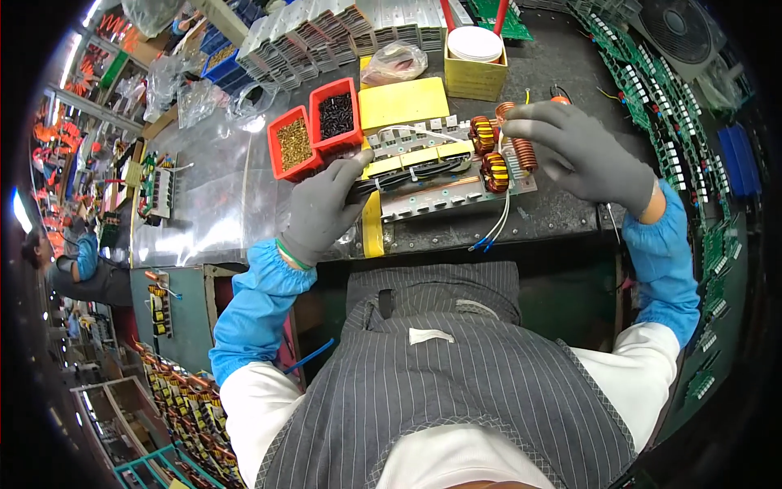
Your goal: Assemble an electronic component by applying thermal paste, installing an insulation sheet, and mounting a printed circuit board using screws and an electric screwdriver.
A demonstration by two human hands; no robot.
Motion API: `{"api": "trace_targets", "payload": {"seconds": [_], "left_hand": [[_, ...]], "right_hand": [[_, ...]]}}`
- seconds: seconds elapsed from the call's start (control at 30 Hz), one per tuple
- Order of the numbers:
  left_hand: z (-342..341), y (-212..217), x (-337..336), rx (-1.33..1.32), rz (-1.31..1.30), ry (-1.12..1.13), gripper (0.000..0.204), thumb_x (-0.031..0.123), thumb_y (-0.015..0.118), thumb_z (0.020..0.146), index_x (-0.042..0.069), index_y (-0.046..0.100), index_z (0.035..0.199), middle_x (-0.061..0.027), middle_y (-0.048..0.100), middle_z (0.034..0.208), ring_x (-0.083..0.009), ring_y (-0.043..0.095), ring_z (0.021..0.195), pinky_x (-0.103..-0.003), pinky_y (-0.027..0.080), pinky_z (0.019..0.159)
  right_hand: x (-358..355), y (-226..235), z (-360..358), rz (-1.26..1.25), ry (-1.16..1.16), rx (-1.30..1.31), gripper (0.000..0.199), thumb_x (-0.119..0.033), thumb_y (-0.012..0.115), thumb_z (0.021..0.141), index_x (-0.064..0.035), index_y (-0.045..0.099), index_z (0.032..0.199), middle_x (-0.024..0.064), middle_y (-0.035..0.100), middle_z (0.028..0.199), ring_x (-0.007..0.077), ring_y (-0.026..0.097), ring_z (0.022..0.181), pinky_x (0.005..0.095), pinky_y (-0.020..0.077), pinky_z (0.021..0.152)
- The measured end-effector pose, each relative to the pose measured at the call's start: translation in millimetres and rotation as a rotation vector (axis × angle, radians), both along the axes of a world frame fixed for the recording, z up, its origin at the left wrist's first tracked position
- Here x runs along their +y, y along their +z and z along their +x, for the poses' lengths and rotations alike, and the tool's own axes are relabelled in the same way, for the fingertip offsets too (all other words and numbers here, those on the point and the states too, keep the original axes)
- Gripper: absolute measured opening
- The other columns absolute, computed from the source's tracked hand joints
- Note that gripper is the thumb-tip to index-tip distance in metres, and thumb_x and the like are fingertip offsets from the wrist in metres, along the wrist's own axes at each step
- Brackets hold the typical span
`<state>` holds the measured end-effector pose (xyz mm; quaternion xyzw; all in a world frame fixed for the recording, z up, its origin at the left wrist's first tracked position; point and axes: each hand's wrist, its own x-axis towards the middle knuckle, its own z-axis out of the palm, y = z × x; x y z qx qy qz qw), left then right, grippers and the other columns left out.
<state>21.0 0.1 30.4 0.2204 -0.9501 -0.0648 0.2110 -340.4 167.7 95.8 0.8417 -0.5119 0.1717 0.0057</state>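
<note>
A circuit board assembly (436, 201) with metal heat-sink strips lies on the bench in front of me. Yellow-wrapped transformers (417, 157) and a bundle of black wires run along its middle. At its right end sit toroid coils (494, 172) wound in copper and yellow, and a copper coil (524, 155). My left hand (322, 213), gloved in grey, is closed on the assembly's left end, by the black wires. Beside the copper coil, my gloved right hand (590, 155) has its fingers stretched and thumb apart, holding nothing visible. White leads with blue tips (486, 242) hang toward the front edge.
Red bins hold brass-coloured parts (294, 143) and black screws (336, 116). Behind stand a yellow box with a white tub (475, 44) and stacked metal heat sinks (301, 41). Green circuit boards (635, 77) line the right; another board (156, 193) lies left. A co-worker (77, 269) is far left.
</note>
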Motion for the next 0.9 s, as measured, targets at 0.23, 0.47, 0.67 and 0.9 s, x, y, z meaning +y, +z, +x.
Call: {"api": "trace_targets", "payload": {"seconds": [0.23,0.47,0.67,0.9], "left_hand": [[2.4,3.6,0.5,-0.034,0.022,0.005,0.069,0.008,0.081,0.077,0.016,0.059,0.142,-0.0105,0.070,0.110,-0.0333,0.071,0.093,-0.041,0.057,0.075],[5.0,7.1,1.1,-0.063,0.076,-0.001,0.072,0.009,0.080,0.077,0.014,0.057,0.144,-0.0112,0.069,0.112,-0.0342,0.071,0.095,-0.042,0.057,0.077],[10.7,6.1,-3.5,-0.012,0.067,-0.066,0.067,0.012,0.080,0.079,0.013,0.056,0.142,-0.0102,0.066,0.110,-0.0335,0.069,0.087,-0.042,0.055,0.071],[10.2,2.0,-6.3,-0.037,0.103,-0.062,0.068,0.011,0.080,0.079,0.013,0.056,0.142,-0.0104,0.066,0.109,-0.0332,0.069,0.087,-0.042,0.055,0.071]], "right_hand": [[-47.0,-0.8,68.1,0.086,-0.013,0.013,0.044,-0.006,0.064,0.090,-0.0121,0.058,0.133,0.0117,0.065,0.126,0.0342,0.069,0.106,0.0443,0.0572,0.085],[-91.3,-16.8,71.5,0.124,-0.021,0.023,0.038,-0.011,0.067,0.092,-0.0120,0.061,0.130,0.0113,0.066,0.102,0.0332,0.069,0.091,0.0471,0.0542,0.079],[-50.3,-2.2,25.7,0.012,-0.062,0.353,0.032,-0.007,0.067,0.088,-0.0105,0.061,0.120,0.0114,0.065,0.108,0.0335,0.067,0.101,0.0456,0.0542,0.081],[-65.3,-7.2,48.3,-0.077,-0.043,-0.034,0.036,-0.007,0.066,0.090,-0.0141,0.064,0.126,0.0092,0.064,0.107,0.0303,0.068,0.099,0.0434,0.0558,0.085]]}}
